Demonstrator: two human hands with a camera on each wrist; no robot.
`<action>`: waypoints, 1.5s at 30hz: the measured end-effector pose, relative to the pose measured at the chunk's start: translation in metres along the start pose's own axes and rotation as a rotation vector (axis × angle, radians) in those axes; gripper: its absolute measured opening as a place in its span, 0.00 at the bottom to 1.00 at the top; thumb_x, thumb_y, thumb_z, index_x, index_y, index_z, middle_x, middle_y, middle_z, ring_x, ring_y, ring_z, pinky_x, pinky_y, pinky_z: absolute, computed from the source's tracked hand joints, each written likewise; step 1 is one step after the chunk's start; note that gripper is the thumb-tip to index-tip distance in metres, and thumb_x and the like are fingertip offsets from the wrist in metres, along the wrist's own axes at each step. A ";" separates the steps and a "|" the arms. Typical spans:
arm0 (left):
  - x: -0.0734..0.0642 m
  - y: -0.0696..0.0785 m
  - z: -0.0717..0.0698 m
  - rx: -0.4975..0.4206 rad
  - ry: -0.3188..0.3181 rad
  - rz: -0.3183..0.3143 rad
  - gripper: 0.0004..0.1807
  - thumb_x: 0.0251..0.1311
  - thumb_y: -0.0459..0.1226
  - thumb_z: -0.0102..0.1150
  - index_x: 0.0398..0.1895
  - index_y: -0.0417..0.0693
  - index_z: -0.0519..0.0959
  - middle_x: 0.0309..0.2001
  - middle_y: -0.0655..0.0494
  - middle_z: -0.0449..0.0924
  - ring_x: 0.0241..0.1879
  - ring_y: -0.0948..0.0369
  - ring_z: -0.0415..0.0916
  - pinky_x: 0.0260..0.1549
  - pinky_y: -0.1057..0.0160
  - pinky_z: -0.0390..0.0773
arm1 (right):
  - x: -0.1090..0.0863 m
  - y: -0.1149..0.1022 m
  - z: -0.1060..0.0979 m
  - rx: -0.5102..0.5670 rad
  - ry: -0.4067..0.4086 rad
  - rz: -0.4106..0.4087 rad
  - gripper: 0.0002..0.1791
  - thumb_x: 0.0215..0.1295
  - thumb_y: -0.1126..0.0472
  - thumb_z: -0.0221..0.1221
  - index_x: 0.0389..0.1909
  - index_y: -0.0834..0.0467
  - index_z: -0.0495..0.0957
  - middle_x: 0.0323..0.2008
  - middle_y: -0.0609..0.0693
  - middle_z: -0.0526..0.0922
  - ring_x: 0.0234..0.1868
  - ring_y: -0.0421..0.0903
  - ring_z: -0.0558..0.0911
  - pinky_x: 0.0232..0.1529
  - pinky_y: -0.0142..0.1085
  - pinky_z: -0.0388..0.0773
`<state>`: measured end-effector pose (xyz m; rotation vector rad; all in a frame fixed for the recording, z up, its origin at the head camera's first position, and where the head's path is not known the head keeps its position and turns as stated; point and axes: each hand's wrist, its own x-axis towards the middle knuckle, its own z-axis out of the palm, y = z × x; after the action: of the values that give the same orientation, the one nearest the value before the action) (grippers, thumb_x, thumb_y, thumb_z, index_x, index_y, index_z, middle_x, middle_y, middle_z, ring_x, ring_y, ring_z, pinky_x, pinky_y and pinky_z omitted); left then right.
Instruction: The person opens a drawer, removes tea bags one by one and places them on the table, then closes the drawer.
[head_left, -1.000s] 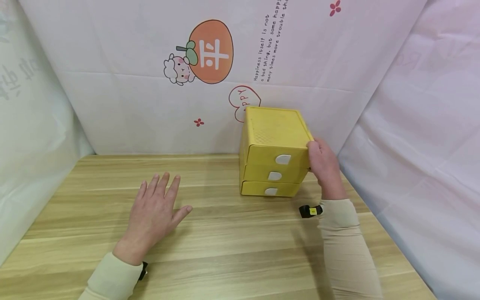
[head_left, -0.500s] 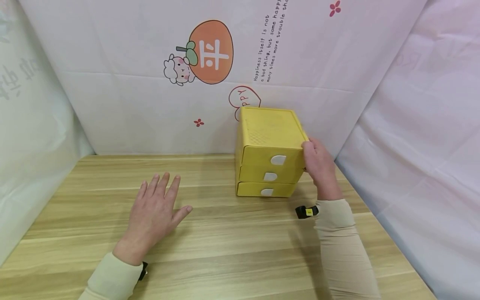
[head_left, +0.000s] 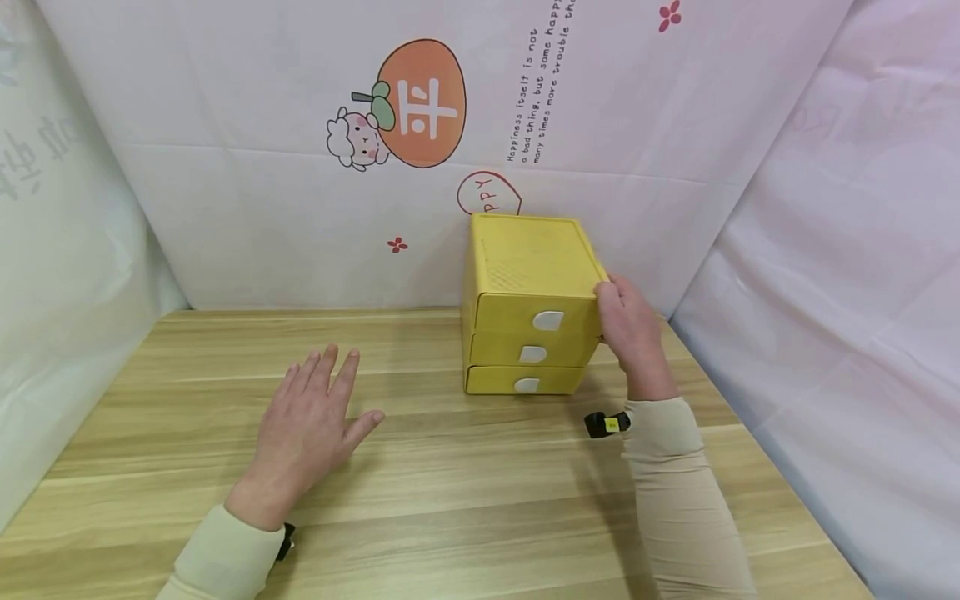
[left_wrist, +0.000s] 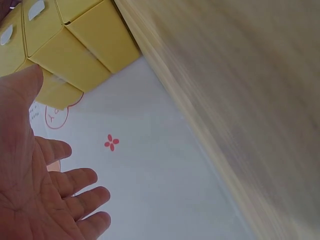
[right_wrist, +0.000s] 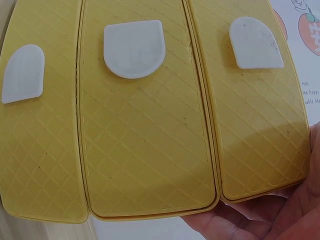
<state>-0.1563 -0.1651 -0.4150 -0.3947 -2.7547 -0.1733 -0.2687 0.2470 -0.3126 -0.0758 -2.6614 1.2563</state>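
Note:
A yellow three-drawer storage box (head_left: 528, 254) stands on the table near the back wall, all its drawers flush. Each drawer front carries a white rounded tab (right_wrist: 134, 49). My right hand (head_left: 633, 333) grips the box at its upper right front edge. The right wrist view shows its fingers (right_wrist: 240, 220) along the box's side, partly hidden behind it. Well to the left of the box, my left hand (head_left: 303, 429) is held palm down over the table with fingers straight and spread, holding nothing. In the left wrist view the box (left_wrist: 75, 45) appears beyond the left thumb.
The wood-grain table (head_left: 420, 500) runs up to a white printed cloth (head_left: 262, 225) at the back. More white cloth hangs at the left and right sides. Black straps (head_left: 606, 424) are on the wrists.
The drawer box has slid a little to the left along the table, with my right hand and forearm moving along with it. My left hand stays in place.

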 end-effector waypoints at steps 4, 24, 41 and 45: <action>0.000 0.000 0.000 -0.010 -0.007 -0.004 0.47 0.72 0.64 0.52 0.81 0.40 0.60 0.77 0.31 0.60 0.76 0.34 0.59 0.74 0.35 0.57 | 0.000 0.000 0.002 0.002 -0.006 -0.005 0.35 0.76 0.45 0.34 0.78 0.50 0.68 0.58 0.59 0.77 0.48 0.57 0.77 0.40 0.44 0.79; 0.001 0.001 0.000 -0.006 0.030 0.020 0.46 0.72 0.62 0.53 0.79 0.39 0.63 0.75 0.31 0.64 0.72 0.35 0.67 0.72 0.37 0.62 | -0.002 -0.010 0.011 -0.002 -0.032 -0.009 0.35 0.76 0.45 0.34 0.79 0.51 0.66 0.62 0.59 0.76 0.50 0.58 0.77 0.42 0.46 0.79; 0.002 0.002 -0.002 -0.011 0.076 0.047 0.43 0.72 0.60 0.55 0.77 0.38 0.67 0.71 0.31 0.70 0.62 0.40 0.79 0.68 0.37 0.69 | -0.004 -0.016 0.020 -0.007 -0.026 -0.016 0.35 0.76 0.44 0.35 0.80 0.50 0.65 0.64 0.58 0.76 0.49 0.58 0.77 0.41 0.45 0.78; 0.002 0.003 -0.001 -0.042 0.075 0.039 0.42 0.73 0.59 0.55 0.77 0.38 0.67 0.72 0.32 0.70 0.64 0.40 0.78 0.68 0.38 0.69 | -0.005 -0.017 0.022 -0.007 -0.028 -0.014 0.35 0.76 0.44 0.35 0.79 0.49 0.65 0.64 0.57 0.77 0.49 0.57 0.78 0.42 0.46 0.79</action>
<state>-0.1572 -0.1618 -0.4130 -0.4432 -2.6711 -0.2319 -0.2672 0.2186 -0.3141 -0.0411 -2.6858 1.2534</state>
